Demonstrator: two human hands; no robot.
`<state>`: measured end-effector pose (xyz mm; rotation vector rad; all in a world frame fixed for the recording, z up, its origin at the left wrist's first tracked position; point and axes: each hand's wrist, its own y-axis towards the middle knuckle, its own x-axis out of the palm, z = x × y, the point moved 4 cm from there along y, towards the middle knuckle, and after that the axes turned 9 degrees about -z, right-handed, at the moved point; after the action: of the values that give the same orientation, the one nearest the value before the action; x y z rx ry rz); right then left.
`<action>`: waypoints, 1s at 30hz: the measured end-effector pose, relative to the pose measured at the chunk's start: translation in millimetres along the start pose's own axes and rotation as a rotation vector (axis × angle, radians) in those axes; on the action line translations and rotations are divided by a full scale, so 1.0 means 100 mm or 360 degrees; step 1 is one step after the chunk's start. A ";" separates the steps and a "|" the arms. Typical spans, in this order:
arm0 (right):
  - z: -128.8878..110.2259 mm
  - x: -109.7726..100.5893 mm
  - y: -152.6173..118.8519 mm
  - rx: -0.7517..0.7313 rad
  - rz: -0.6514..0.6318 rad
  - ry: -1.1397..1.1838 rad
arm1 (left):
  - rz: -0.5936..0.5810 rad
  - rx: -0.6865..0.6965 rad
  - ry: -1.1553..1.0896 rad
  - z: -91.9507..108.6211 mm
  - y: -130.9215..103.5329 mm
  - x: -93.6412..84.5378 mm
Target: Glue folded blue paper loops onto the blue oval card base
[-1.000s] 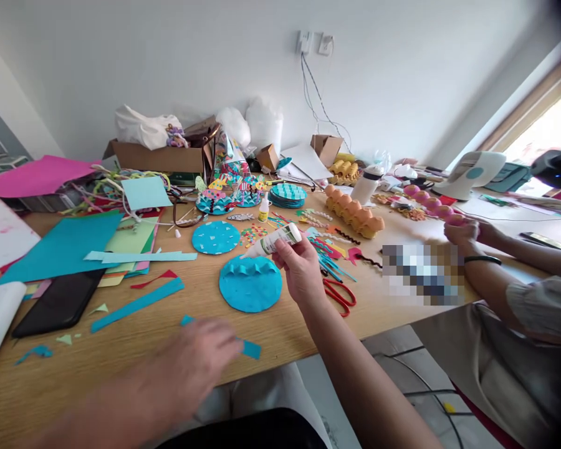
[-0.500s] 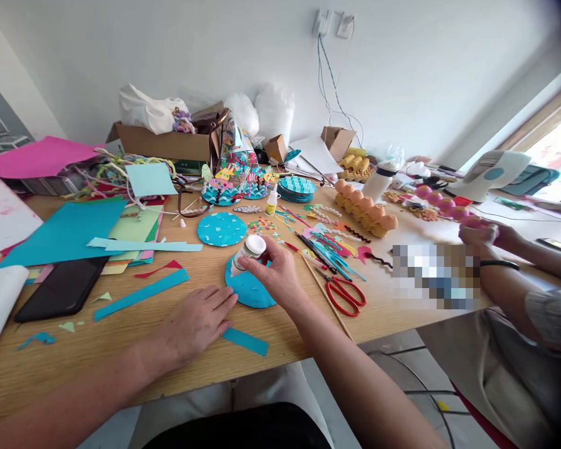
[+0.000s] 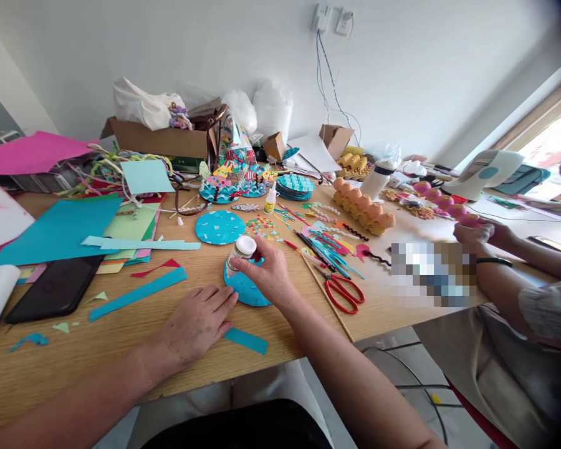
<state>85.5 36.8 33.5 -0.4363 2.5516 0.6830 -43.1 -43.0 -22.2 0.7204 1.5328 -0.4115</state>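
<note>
Got one white bottle [image 3: 236, 259] clutched in a curled right hand [image 3: 268, 274], right over one blue disc [image 3: 249, 292], plus a loose, palm-down left hand [image 3: 196, 319] at that disc's edge, just by one short blue strip [image 3: 247, 341]. Can also see one more blue disc [image 3: 220, 226] behind, one pair of red scissors [image 3: 346, 293] off right on a wooden table [image 3: 88, 368], and a pale wall [image 3: 191, 37] with two outlets [image 3: 324, 17].

Bare hands [image 3: 191, 327] and slim bare forearms [image 3: 346, 374]; pale grey trousers [image 3: 292, 390]; apparently a black top [image 3: 257, 430].
</note>
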 end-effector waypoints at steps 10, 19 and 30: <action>0.00 0.04 0.00 -0.0045 -0.0033 -0.0025 | 0.0004 0.0032 0.0047 0.00 -0.01 0.00; 0.01 0.04 0.00 0.0003 -0.0061 -0.0076 | 0.0053 0.0021 0.0019 0.00 0.00 0.00; 0.03 0.07 0.01 0.0023 -0.0067 -0.0124 | 0.0044 0.0056 0.0062 -0.01 0.00 0.04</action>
<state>79.9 37.5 28.0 -0.4485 2.4656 0.6533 -43.8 -41.9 -25.7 0.7801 1.5539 -0.4067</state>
